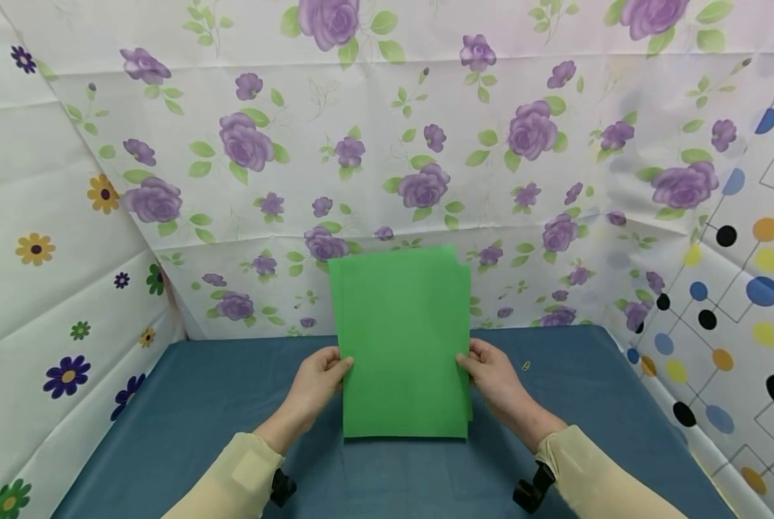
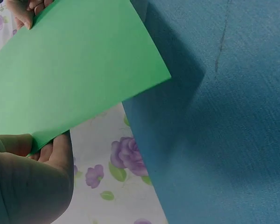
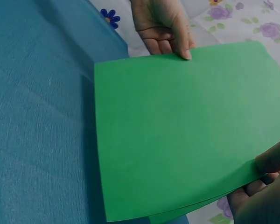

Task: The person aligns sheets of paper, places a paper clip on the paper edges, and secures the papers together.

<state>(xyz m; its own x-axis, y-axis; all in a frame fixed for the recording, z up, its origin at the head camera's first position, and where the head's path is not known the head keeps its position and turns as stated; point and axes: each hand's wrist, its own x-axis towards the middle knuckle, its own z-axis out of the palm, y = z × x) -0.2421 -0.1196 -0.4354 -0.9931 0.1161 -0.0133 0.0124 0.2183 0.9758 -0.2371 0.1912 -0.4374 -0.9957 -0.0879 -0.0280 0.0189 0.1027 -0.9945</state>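
Observation:
Green sheets of paper [image 1: 403, 339] are held upright above the table, at the middle of the head view. At least two sheets overlap, slightly out of line at the top and along the right edge. My left hand [image 1: 318, 378] pinches the left edge, thumb in front and fingers behind. On the opposite edge my right hand [image 1: 497, 378] pinches the sheets the same way. In the right wrist view the lower edges of the green sheets [image 3: 177, 135] spread a little apart. A small yellow paper clip [image 1: 526, 366] lies on the table to the right of my right hand.
A blue cloth covers the table [image 1: 231, 389]. Behind it hangs a white curtain [image 1: 374, 180] with purple flowers. Patterned cloths stand at the left side [image 1: 11, 303] and the right side [image 1: 750, 339]. Dark wrist devices sit at both sleeves.

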